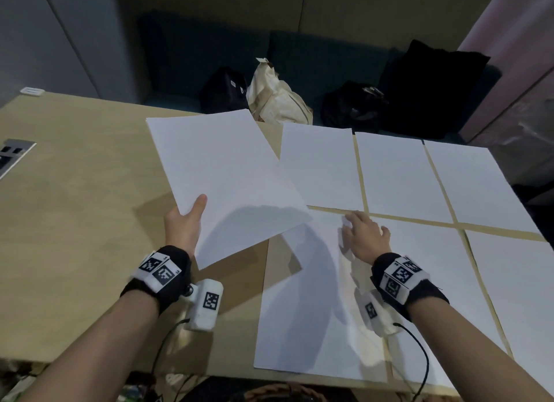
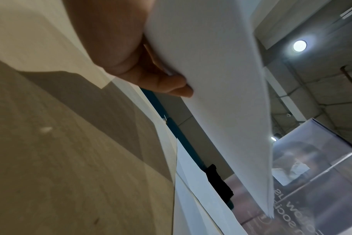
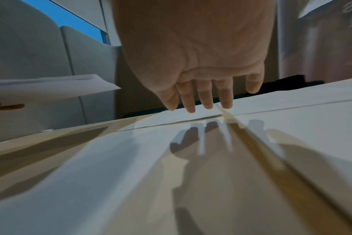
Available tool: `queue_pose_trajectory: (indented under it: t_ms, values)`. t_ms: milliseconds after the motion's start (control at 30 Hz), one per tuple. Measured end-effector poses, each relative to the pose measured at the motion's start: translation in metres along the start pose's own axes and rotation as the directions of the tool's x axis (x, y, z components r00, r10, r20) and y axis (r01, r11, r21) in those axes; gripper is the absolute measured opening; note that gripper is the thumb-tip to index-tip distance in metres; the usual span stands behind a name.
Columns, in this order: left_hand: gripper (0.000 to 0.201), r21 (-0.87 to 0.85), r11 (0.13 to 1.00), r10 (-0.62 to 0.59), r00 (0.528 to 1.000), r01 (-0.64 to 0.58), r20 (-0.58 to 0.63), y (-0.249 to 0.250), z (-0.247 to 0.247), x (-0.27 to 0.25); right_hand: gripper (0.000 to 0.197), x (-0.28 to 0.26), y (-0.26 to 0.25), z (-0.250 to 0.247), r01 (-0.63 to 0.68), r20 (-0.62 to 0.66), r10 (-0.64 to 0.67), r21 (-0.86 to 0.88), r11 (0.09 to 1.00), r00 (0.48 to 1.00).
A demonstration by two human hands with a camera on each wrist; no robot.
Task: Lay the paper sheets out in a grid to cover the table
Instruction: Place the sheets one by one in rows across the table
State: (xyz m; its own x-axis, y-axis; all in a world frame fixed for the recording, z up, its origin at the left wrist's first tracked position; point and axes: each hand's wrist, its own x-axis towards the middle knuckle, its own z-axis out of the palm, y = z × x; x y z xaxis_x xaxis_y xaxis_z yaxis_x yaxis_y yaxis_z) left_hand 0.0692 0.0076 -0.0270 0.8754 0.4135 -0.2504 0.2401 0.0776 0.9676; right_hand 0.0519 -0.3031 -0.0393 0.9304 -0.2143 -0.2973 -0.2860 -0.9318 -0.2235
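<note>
Head view, nearest first: my left hand [image 1: 183, 225] holds a stack of white paper sheets [image 1: 224, 180] lifted off the desk [image 1: 75, 222], thumb flat on top and fingers curled beneath its near-left edge. From the left wrist the stack [image 2: 221, 95] shows as several thin, smooth leaves with crisp edges fanning slightly at the far corner, and my fingers [image 2: 163, 82] pinch them from below. That grip is closed on the paper.

My right hand [image 1: 364, 232] lies spread, palm down, on the newest laid sheet [image 1: 314, 296] near its far right corner. From the right wrist the fingers [image 3: 205, 95] are straight and slightly apart, tips at the sheet [image 3: 131, 159]; I cannot tell whether they press it or only brush it. This grip is open and holds nothing.

The desk is a pale, matte wood-grain surface. Flat rectangular sheets cover its right part in two rows: the near row [image 1: 449, 281] and the far row [image 1: 395, 174], with narrow strips of bare wood showing between them like grid lines. The raised stack hangs over the uncovered left part and hides the left corner of the far row.

Further left a grey socket panel [image 1: 13, 154] is set into the desk. Beyond the far edge, on a dark teal bench [image 1: 299, 60], sit a cream cloth bag [image 1: 275, 99] and crumpled black bags [image 1: 353, 106], soft and shapeless.
</note>
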Motion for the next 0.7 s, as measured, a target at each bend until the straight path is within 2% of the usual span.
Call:
queue_pose_trajectory:
  t_ms: [133,300,700]
  values:
    - [0.033,0.019,1.0,0.006,0.999,-0.007,0.051,0.002,0.004,-0.009,0.038,-0.018,0.032,0.002,-0.122,-0.081,0.127,0.066,0.99,0.989]
    - [0.032,0.021,0.999,0.032,0.998,-0.033,0.061,0.003,0.012,-0.023,0.04,-0.036,0.07,0.007,-0.224,-0.089,0.229,0.06,0.973,0.969]
    - [0.03,0.004,0.999,0.051,0.995,-0.051,0.091,0.005,0.037,-0.076,0.031,-0.063,0.093,0.02,-0.155,-0.07,0.158,0.05,0.987,0.985]
